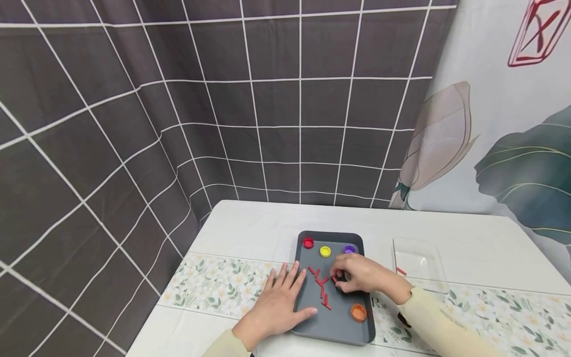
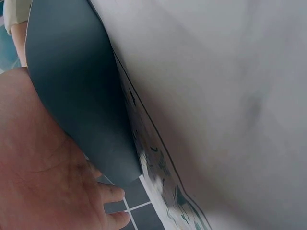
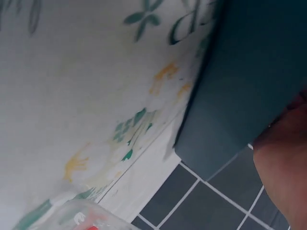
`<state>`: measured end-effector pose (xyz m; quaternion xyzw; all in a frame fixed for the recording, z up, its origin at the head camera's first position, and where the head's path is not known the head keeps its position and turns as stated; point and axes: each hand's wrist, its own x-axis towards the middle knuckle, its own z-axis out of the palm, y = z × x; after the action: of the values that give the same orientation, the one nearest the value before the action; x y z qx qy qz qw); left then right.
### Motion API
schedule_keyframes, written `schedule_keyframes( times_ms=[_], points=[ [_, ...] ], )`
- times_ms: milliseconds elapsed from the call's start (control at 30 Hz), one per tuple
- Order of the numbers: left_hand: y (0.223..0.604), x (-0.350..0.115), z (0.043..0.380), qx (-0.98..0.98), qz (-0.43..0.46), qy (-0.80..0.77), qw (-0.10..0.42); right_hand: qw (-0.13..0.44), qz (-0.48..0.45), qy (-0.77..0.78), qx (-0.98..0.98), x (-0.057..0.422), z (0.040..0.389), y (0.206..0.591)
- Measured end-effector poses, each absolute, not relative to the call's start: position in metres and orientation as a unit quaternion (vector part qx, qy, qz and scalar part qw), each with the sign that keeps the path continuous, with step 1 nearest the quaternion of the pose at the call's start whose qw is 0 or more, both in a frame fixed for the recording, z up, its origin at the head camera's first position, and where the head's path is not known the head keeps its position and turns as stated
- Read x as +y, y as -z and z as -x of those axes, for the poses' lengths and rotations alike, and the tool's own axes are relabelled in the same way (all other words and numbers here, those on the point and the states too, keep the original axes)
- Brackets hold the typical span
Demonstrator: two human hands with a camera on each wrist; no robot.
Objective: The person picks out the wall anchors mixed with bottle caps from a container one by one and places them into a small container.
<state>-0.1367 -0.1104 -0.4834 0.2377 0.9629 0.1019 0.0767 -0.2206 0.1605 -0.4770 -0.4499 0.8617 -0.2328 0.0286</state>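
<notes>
A dark grey tray (image 1: 303, 317) lies on the table, with several short red sticks (image 1: 322, 291) set in a branching line down its middle. My left hand (image 1: 278, 302) rests with spread, straight fingers on the tray's left edge; its palm (image 2: 43, 158) shows in the left wrist view. Over the tray's right side, my right hand (image 1: 361, 273) pinches one red stick (image 1: 334, 279) between thumb and fingertips, beside the line of sticks. Something dark under that hand is mostly hidden. In the right wrist view, only part of the right hand (image 3: 283, 158) shows, beyond the tray wall.
Round caps sit in the tray: red (image 1: 308, 243), yellow (image 1: 325, 252), purple (image 1: 349, 249) and orange (image 1: 359, 313). A clear plastic box (image 1: 421, 260) stands to the right, with a red stick (image 1: 401, 271) at its left side. A dark checked curtain (image 1: 276, 104) hangs behind the table.
</notes>
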Motion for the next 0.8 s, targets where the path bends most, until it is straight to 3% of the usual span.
schedule_keyframes(
  times_ms=[433, 800],
  points=[
    [0.485, -0.110, 0.137, 0.963, -0.237, -0.107, 0.075, -0.070, 0.353, 0.412, 0.837, 0.190, 0.203, 0.472],
    [0.485, -0.110, 0.136, 0.961, -0.239, -0.113, 0.076, -0.146, 0.274, 0.444, 0.841, 0.234, 0.192, 0.467]
  ],
)
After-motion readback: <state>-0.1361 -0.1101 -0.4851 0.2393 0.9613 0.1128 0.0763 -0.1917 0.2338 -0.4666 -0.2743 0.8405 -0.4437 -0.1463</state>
